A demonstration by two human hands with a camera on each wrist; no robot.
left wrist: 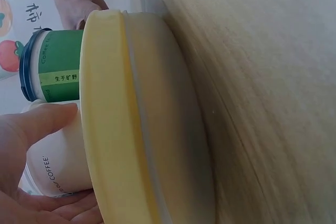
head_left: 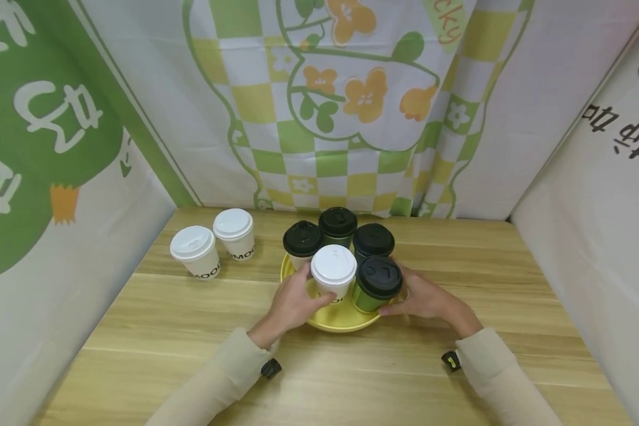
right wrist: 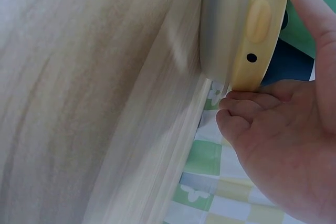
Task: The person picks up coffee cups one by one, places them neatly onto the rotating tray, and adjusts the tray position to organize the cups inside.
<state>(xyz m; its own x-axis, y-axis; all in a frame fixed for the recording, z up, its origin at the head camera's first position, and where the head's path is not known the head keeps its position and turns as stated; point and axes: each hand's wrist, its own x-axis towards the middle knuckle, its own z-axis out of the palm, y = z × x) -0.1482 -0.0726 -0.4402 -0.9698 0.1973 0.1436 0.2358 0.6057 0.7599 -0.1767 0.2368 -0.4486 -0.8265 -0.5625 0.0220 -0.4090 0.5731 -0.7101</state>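
Note:
My left hand (head_left: 294, 300) grips a white paper coffee cup (head_left: 333, 269) with a white lid, thumb on its near side and fingers around the far side. That cup stands upright over the front of a round yellow tray (head_left: 335, 324). Beside it on the tray is a green paper coffee cup (head_left: 366, 300) with a black lid. My right hand (head_left: 426, 296) holds this green cup from the right, its thumb low at the tray edge. Curled fingers (right wrist: 244, 109) of that hand lie against the tray's side in the right wrist view; the index finger is mostly hidden.
Three more black-lidded cups, one of them at the left (head_left: 302, 238), stand close behind on the tray. Two white-lidded cups (head_left: 194, 251) stand on the wooden table (head_left: 154, 331) to the left. A checkered cloth (head_left: 330, 171) hangs along the back edge.

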